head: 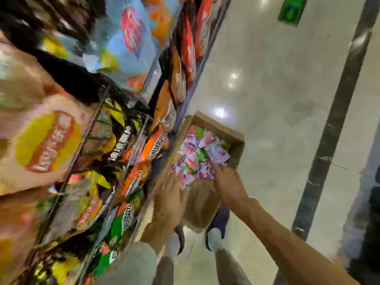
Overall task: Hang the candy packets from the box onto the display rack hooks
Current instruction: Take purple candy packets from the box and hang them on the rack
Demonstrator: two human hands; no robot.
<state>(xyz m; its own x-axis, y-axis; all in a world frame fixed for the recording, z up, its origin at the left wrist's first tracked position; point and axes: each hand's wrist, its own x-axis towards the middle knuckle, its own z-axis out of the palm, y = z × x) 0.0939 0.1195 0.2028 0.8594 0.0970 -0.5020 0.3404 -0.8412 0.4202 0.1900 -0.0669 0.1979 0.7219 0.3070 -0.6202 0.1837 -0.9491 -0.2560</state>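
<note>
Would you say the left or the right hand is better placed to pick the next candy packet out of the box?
Right, probably. The right hand already reaches into the cardboard box, fingertips on the candy packets. The left hand sits at the box's near edge, blurred.

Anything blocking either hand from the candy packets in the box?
Nothing visible does. The box is open-topped, and the right hand already reaches in among the candy packets. The left hand is at the box's near edge; blur hides its grip.

Both hands reaching down, L point(172, 192) blurred, R point(228, 182) fingers extended.
</note>
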